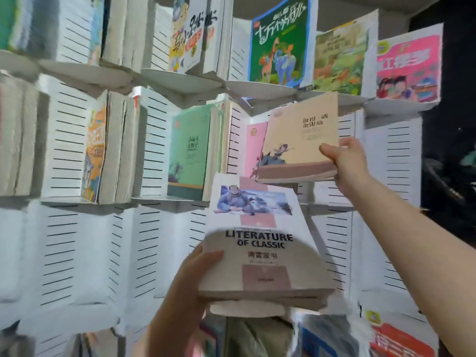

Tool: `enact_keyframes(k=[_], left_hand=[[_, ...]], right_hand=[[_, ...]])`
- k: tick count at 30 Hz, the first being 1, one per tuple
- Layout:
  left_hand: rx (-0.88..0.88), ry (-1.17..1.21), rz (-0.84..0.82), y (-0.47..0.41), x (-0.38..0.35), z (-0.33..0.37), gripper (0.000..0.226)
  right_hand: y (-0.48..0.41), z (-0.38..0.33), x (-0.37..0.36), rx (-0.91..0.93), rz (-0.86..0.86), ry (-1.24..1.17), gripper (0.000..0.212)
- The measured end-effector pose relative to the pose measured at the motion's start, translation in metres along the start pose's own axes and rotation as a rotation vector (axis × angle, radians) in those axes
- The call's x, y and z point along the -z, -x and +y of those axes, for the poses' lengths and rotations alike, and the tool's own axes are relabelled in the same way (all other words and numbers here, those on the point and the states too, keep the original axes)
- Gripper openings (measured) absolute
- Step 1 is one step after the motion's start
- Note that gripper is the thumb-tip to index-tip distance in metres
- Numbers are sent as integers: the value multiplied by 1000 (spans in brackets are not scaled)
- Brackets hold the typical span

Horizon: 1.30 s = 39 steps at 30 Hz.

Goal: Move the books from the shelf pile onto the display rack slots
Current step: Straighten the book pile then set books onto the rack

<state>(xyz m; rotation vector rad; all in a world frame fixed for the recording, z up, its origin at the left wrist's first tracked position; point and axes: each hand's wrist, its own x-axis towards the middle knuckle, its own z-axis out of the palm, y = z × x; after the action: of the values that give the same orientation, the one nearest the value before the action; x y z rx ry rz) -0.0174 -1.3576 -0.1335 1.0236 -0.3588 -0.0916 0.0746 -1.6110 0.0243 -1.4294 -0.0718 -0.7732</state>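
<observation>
Only two arms of the person show. The left hand (203, 264) and the left forearm (175, 318) fill the lower middle of the frame, a little blurred, skin uncovered down to the bottom edge. The right hand (345, 161) is right of centre, and the right forearm (412, 233) runs uncovered to the right edge. Both wrists are bare.

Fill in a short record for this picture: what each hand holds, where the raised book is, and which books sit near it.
Left hand: grips the white book titled Literature of Classic, held low
Right hand: grips the beige book at its lower right corner
Beige book position: raised before the display rack, middle row, not yet in a slot
Neighbours: pink book partly behind it, green book to its left
</observation>
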Motion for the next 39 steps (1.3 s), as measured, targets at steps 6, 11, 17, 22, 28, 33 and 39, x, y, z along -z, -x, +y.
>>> enact_keyframes(k=[6, 11, 17, 22, 28, 33, 39], left_hand=[[61, -42, -8, 0, 5, 13, 56], [161, -5, 14, 7, 16, 13, 42], [97, -119, 0, 10, 27, 7, 50], [89, -149, -22, 11, 30, 11, 38], [111, -167, 15, 10, 35, 9, 47], [83, -130, -5, 11, 38, 7, 44], [-7, -117, -111, 16, 38, 18, 42]], right_hand=[[-25, 25, -15, 110, 79, 172, 26], [-19, 59, -33, 152, 98, 374, 26], [-17, 82, -46, 93, 156, 675, 32], [-14, 87, -52, 68, 110, 1009, 42], [-1, 78, -45, 32, -51, 995, 40], [59, 46, -23, -239, -148, 588, 83], [158, 51, 9, -615, -535, 323, 88]])
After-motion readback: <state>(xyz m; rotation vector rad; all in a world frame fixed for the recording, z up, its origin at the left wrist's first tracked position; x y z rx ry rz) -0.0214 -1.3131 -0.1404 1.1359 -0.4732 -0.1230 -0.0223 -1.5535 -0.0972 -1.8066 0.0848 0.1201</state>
